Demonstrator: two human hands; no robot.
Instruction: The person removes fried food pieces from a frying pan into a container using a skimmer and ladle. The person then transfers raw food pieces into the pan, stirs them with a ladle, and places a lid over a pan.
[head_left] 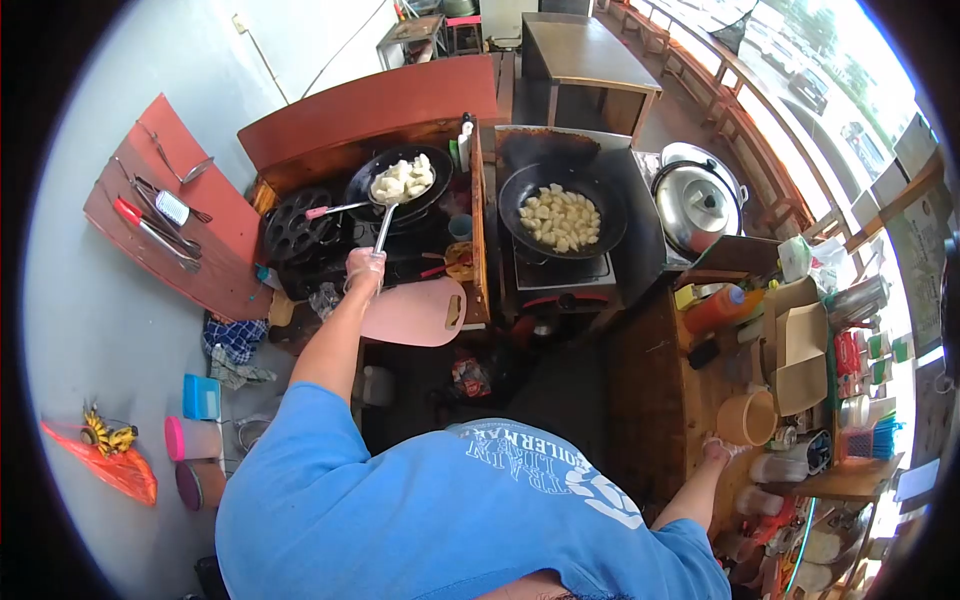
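Observation:
My left hand, in a clear plastic glove, is closed round the handle of a metal ladle. Pale, lumpy pieces fill the ladle's bowl, which is over a black wok on the left stove. Below that hand lies a pink cutting board. Over at the right counter, my right hand, also gloved, is beside a tan round container; its fingers are too small and blurred to make out. Many pale pieces lie in a second black wok on the middle stove.
A large lidded metal pot stands right of the middle wok. Utensils hang on a red board at the left. The right counter holds an orange bottle and cardboard boxes. A dark moulded pan sits on the left stove.

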